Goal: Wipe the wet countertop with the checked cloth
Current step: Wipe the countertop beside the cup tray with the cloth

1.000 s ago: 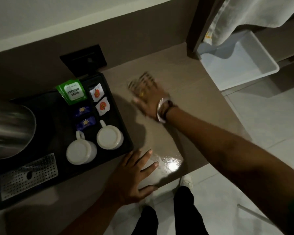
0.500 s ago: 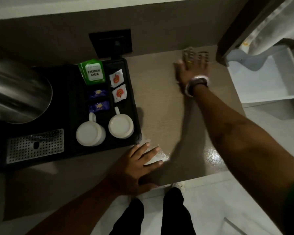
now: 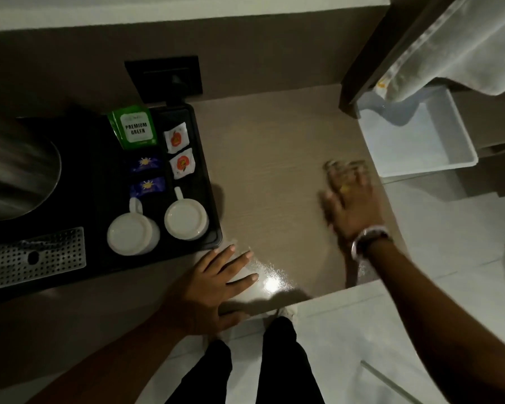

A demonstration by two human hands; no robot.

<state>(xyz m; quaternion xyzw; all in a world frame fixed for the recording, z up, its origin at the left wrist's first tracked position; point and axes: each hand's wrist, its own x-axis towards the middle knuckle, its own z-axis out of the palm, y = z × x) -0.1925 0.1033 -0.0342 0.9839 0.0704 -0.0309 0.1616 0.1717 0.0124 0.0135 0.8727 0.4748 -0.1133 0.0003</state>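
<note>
Countertop surface (image 3: 274,158), pale wood-grain laminate, is seen glossy with a bright wet sheen near its front edge. Left hand (image 3: 213,290) is laid flat there, fingers spread, holding nothing, just beside the black plastic tray (image 3: 210,182). Right hand (image 3: 352,202), blurred, is pressed palm-down near the right edge upon the checked cloth (image 3: 343,166), of which only a patterned fringe is visible beyond the fingertips. Two white ceramic cups (image 3: 187,218) are standing inverted in the tray.

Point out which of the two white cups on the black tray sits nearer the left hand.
The right-hand white cup, beside the tray's right edge. The left hand lies flat just below it; the other cup stands farther left, by the drip grate.
</note>
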